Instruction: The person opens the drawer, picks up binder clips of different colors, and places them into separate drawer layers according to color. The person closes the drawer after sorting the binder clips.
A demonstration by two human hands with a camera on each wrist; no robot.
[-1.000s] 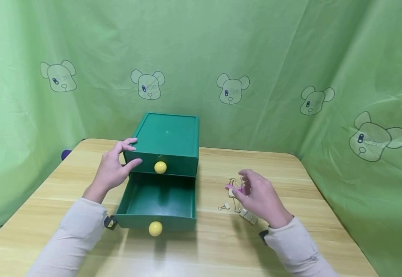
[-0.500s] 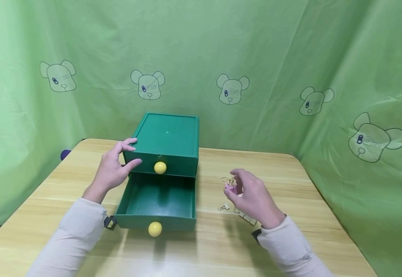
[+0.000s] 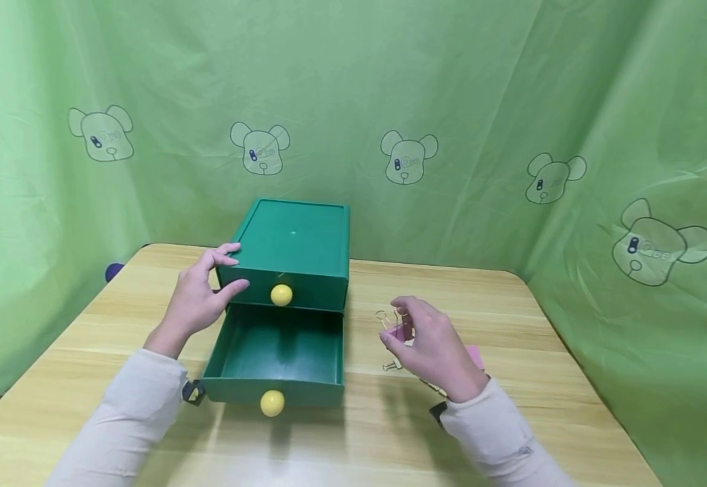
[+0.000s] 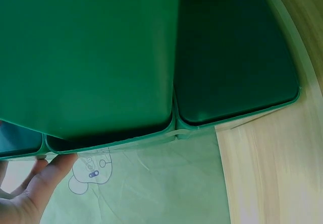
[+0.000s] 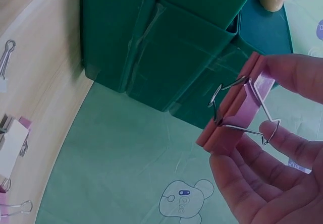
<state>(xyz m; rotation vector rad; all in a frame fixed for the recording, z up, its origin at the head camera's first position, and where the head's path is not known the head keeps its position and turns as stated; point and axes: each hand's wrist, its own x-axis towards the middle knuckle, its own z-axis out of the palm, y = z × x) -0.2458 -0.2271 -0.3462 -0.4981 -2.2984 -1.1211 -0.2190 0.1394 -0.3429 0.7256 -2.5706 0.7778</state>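
My right hand [image 3: 429, 345] pinches a pink binder clip [image 5: 247, 105] between thumb and fingers, its wire handles splayed out. The clip is held above the table, right of a green drawer cabinet [image 3: 295, 237]. At the cabinet's upper left front corner, my left hand [image 3: 197, 294] rests with fingers on the top edge and thumb by the front of the upper drawer. The lower drawer [image 3: 237, 390] is pulled out, and its visible floor is bare. Below my right hand lie more binder clips, partly hidden; a small white clip [image 3: 392, 365] shows beside it.
A yellow knob [image 3: 272, 403] juts from the lower drawer, another yellow knob [image 3: 281, 295] from the upper one. White and pink clips, including a white binder clip [image 5: 12, 146], lie on the wooden table [image 3: 548, 406]. A green curtain [image 3: 341, 88] encloses the back and sides.
My right hand has moved left from the clip pile toward the cabinet, carrying the pink binder clip. The left hand and drawer have stayed put.
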